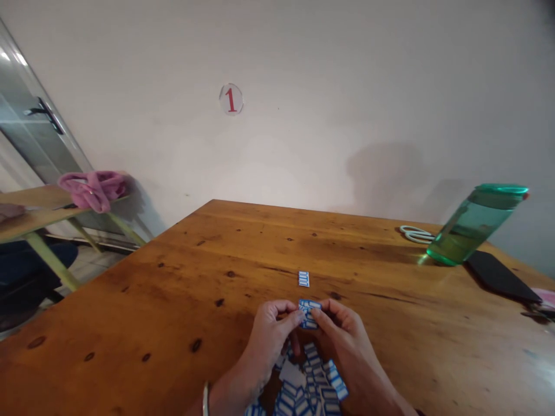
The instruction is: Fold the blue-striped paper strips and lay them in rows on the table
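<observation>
Small cards printed in blue and white are pinched between both hands above the wooden table. My left hand has thumb and fingers closed on their left edge. On the right edge, my right hand grips with thumb and forefinger. How many cards are held I cannot tell. Beneath and between my wrists lies a loose pile of similar blue-and-white cards, partly hidden by the hands; one among them shows a plain pale side. A single card lies flat just beyond my fingers.
On the table at the right stand a green bottle, a coiled white cable and a dark flat device. A pink cloth rests on a side table at the left, near a door. A wall closes off the far edge.
</observation>
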Demonstrator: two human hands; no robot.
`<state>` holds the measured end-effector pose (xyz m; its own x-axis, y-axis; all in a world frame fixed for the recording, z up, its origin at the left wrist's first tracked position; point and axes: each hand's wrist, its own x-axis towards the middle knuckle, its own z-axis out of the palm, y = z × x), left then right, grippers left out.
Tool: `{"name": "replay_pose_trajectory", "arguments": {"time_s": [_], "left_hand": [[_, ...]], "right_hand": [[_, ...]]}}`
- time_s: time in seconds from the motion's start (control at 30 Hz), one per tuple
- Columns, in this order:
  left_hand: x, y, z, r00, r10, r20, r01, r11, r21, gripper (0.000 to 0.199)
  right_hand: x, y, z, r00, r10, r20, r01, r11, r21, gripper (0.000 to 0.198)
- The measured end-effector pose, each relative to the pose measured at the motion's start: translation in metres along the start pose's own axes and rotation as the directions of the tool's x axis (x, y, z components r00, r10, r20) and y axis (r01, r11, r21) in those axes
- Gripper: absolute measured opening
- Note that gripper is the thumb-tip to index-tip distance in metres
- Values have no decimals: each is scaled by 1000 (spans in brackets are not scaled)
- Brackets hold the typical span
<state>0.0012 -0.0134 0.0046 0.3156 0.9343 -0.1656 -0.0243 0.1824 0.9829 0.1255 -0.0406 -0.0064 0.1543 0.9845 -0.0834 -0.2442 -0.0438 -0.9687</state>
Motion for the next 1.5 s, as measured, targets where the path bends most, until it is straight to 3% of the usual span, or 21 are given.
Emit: {"name": "replay_pose_trajectory", "arguments": {"time_s": [0.13,0.57,1.2,1.4,1.5], "left_hand": [[1,-2,0,999,3,-33,-3,1000,16,22],[0,2,0,999,8,-54,-7,1000,10,23],[-1,4,0,999,15,-29,-14,999,45,23],[2,3,-2,992,122,-43,-124,990,-59,15],[2,1,-1,991,122,-59,-125,990,-65,14]], "right_hand": [[0,-1,-1,999,41,-1,-41,999,-2,31],[-1,-9,2,996,-10,-91,12,999,31,33],[-1,-2,3,1000,-3,-3,3,1000,6,33],[-3,-6,4,999,-25,-34,25,1000,10,31],[-3,-8,6,997,-64,-42,63,997,-36,33]]}}
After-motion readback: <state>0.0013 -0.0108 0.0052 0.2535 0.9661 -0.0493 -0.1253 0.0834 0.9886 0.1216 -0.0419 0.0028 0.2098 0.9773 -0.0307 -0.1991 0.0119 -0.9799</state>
